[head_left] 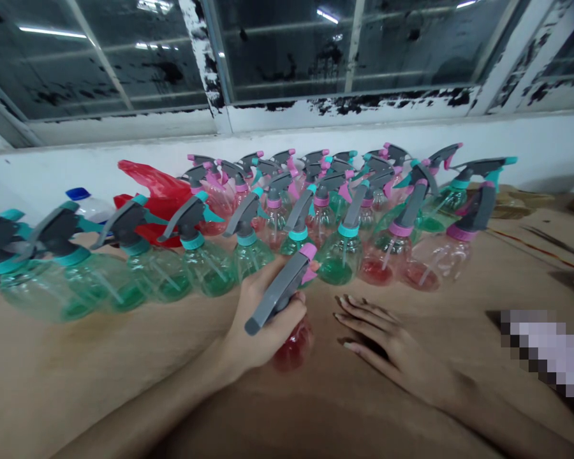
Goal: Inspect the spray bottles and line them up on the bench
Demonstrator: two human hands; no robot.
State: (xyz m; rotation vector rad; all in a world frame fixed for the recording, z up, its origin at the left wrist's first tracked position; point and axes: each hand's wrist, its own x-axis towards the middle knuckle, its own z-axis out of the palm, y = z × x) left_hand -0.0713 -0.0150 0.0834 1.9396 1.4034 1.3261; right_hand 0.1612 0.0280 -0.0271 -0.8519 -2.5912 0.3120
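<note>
My left hand [258, 322] is wrapped round the neck of a pink spray bottle [294, 344] with a grey trigger head [280, 290], standing on the brown table [100, 363]. Its fingers are closed on the bottle. My right hand [382, 341] lies flat on the table just right of that bottle, fingers stretched out and holding nothing. Directly behind both hands stand several green and pink spray bottles [344, 252] with grey trigger heads in rows.
A red plastic bag [153, 185] and a white bottle with a blue cap [88, 203] sit at the back left by the white wall. Dark windows run above. A blurred-out patch [550, 354] lies at the right edge of the table.
</note>
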